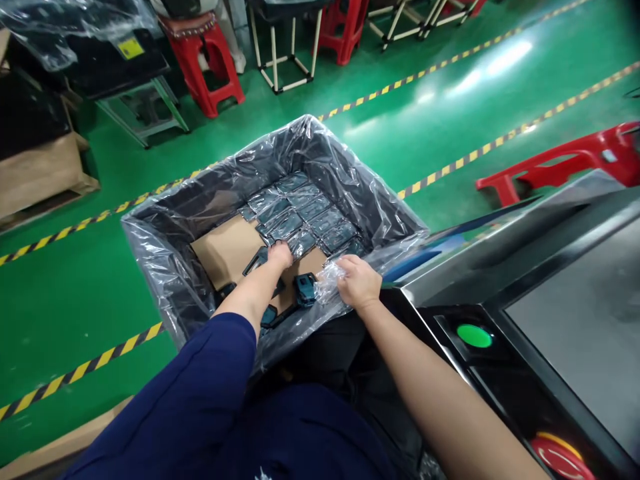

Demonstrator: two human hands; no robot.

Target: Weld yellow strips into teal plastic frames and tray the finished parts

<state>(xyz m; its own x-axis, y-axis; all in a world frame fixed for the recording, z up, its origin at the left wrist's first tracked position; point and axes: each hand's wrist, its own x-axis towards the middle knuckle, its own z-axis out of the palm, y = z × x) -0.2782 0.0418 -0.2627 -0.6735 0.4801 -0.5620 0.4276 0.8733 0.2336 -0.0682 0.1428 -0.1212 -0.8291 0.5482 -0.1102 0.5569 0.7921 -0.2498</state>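
Note:
A large bin lined with clear plastic [145, 240] stands in front of me. Inside, dark parts in clear bags [300, 207] lie in rows on cardboard sheet [227, 247]. My left hand [281, 254] reaches down into it, fingers curled at the near end of a bagged part; the fingertips are partly hidden. Beside that hand lies a dark frame-like part [256, 260]. Crumpled clear plastic [330, 280] is pinched in my right hand [359, 281] above the bin's near right edge. Just left of this plastic sits a dark teal part [305, 289], with another teal part [269, 315] lower down.
At my right is a machine with a green button [475, 336] and a red knob [560, 457]. A red stool [560, 163] stands behind it. Across the striped floor lines are another red stool [205, 60], a pipe-frame stand [287, 63] and a person's leg [235, 40].

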